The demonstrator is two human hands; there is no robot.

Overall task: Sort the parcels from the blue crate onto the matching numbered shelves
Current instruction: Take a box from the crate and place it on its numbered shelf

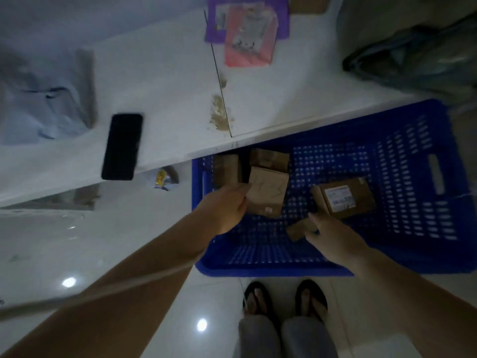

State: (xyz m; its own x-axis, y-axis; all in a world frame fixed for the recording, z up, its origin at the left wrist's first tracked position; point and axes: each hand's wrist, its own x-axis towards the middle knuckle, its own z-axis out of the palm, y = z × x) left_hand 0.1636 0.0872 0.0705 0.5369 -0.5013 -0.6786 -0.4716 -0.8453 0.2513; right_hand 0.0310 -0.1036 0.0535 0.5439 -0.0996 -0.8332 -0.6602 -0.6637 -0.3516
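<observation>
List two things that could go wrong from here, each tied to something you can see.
1. The left hand holds the box by one side only, so it may slip back into the crate.
2. The phone lies at the very edge of the shelf; a rising arm or box could knock it off.

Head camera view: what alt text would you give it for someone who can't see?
Seen from above, a person's left hand grips a cardboard box inside a blue crate on the floor, while the right hand touches a smaller parcel. Another box with a white label lies in the crate, and a black phone rests on a white shelf.
</observation>
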